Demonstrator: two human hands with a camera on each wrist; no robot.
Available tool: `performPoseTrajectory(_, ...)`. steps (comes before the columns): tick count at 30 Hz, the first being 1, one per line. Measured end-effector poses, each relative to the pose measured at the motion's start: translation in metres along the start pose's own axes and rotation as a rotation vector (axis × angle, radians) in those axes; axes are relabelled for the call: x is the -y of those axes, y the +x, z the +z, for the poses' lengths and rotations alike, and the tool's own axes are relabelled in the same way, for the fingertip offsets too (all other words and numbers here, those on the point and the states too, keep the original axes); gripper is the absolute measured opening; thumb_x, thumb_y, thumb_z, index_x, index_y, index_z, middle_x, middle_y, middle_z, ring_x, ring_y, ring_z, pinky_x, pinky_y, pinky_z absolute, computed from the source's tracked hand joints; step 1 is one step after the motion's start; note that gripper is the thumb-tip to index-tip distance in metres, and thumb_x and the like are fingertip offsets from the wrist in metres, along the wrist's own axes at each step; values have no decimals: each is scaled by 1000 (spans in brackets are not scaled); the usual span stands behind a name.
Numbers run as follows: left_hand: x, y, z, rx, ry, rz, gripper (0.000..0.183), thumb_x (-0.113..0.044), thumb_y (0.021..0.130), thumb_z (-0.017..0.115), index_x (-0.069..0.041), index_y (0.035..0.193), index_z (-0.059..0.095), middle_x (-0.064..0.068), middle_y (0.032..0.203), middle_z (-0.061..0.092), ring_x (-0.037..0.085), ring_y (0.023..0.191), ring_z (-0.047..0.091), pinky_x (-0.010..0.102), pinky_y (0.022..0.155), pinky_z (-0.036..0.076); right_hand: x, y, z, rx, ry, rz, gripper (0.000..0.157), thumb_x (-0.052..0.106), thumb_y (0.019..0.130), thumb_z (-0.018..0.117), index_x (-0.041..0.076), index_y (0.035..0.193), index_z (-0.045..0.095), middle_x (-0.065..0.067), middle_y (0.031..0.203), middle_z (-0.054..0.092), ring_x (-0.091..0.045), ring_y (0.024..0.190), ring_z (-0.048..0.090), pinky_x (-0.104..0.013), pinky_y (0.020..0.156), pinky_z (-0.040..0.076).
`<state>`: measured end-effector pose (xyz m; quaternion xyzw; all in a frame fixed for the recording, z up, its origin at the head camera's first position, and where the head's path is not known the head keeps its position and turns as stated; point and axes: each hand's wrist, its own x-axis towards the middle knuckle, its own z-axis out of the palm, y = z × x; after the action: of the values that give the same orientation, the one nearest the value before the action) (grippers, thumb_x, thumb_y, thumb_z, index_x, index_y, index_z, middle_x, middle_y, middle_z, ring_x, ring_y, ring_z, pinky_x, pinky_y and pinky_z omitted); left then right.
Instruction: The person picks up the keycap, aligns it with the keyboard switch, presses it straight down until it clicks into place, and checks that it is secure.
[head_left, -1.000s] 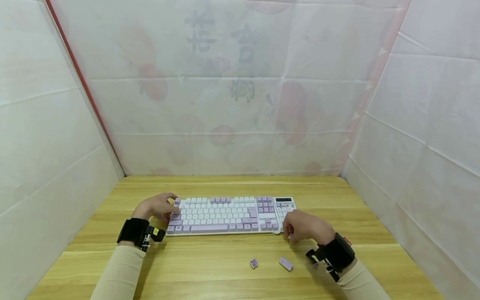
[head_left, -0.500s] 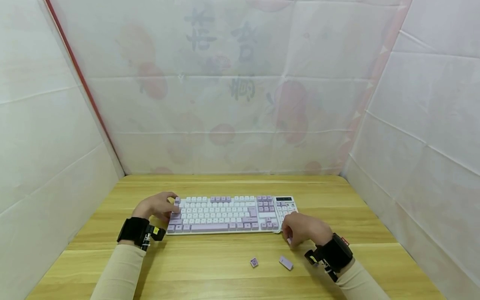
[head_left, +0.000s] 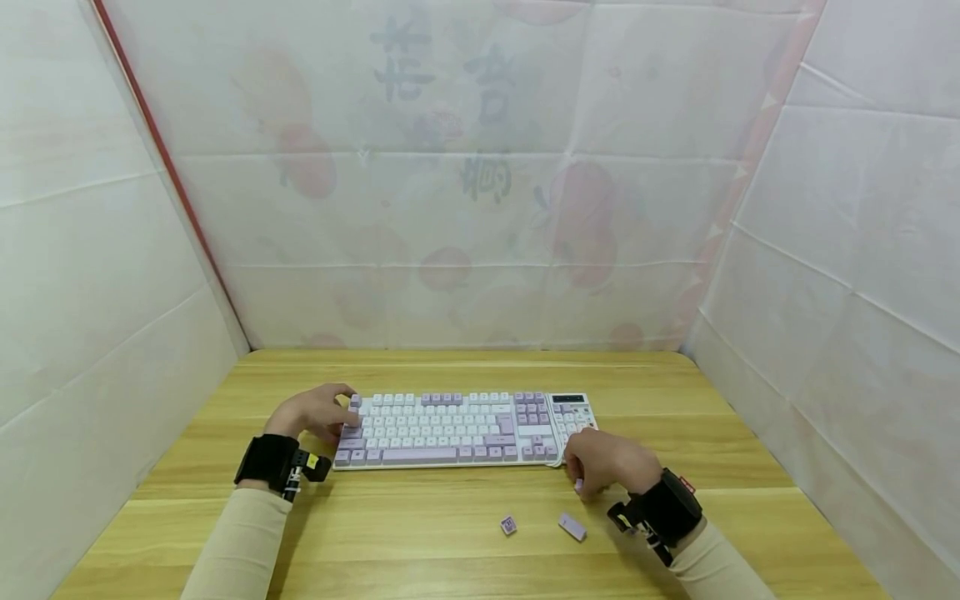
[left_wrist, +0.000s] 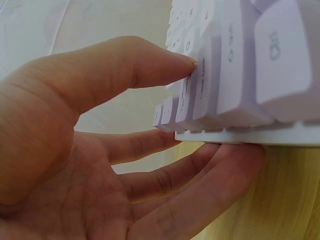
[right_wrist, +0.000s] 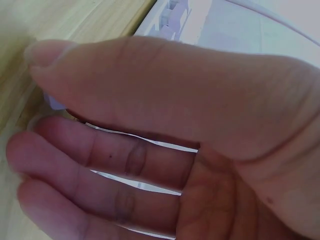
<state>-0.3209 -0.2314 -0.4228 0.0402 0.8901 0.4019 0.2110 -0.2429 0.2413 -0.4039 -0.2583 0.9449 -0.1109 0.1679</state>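
A white and lilac keyboard (head_left: 435, 432) lies across the middle of the table. At its left end my left hand (head_left: 309, 413) grips the edge; the left wrist view has the thumb (left_wrist: 145, 65) on the keys and the fingers curled at the underside. By the number pad at the right end, my right hand (head_left: 611, 458) pinches a small lilac keycap (head_left: 578, 484) between thumb and fingertips. Only a corner of that keycap (right_wrist: 54, 101) shows under the thumb in the right wrist view. Part of the number pad is hidden behind the right hand.
Two loose lilac keycaps lie on the wooden table (head_left: 405, 542) in front of the keyboard: a small square keycap (head_left: 508, 525) and a longer keycap (head_left: 572, 527). A white cable (head_left: 557, 429) runs over the keyboard's right part. Pale cloth walls (head_left: 465, 250) enclose the table.
My right hand, with the keycap, has shifted slightly toward the front edge of the table. The left hand, the keyboard and the two loose keycaps stay where they were.
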Motion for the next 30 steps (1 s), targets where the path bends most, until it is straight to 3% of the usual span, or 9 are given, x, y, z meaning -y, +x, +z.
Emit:
performPoseTrajectory(6,0,0,1,8,-6,0,70,-15,91,72,7,149,39,24,111,59,26,87,68,39,76,63,2,-1,1,14,15,48,23,-4,72,80,14,71,66,8,66,54,-7,60,42,-23,57,34)
performPoseTrajectory(16,-3,2,-5,24,-1,19,74,-16,92,72,8,152,35,24,110,62,28,89,67,41,78,64,4,-5,-11,-7,-6,26,28,-2,68,88,12,82,68,3,78,63,-6,68,50,-24,63,46)
performPoseTrajectory(24,-2,3,-6,26,7,14,75,-17,93,72,8,153,34,26,115,62,27,90,67,40,79,64,14,-9,-16,-24,-1,-41,28,2,77,85,9,99,69,-5,85,63,-10,72,45,-27,68,43)
performPoseTrajectory(30,0,2,-3,19,6,0,73,-17,92,72,7,151,37,25,114,63,28,91,67,41,79,64,23,-9,-13,-22,-7,-111,29,1,75,83,7,101,70,-5,78,62,-4,67,42,-22,66,41)
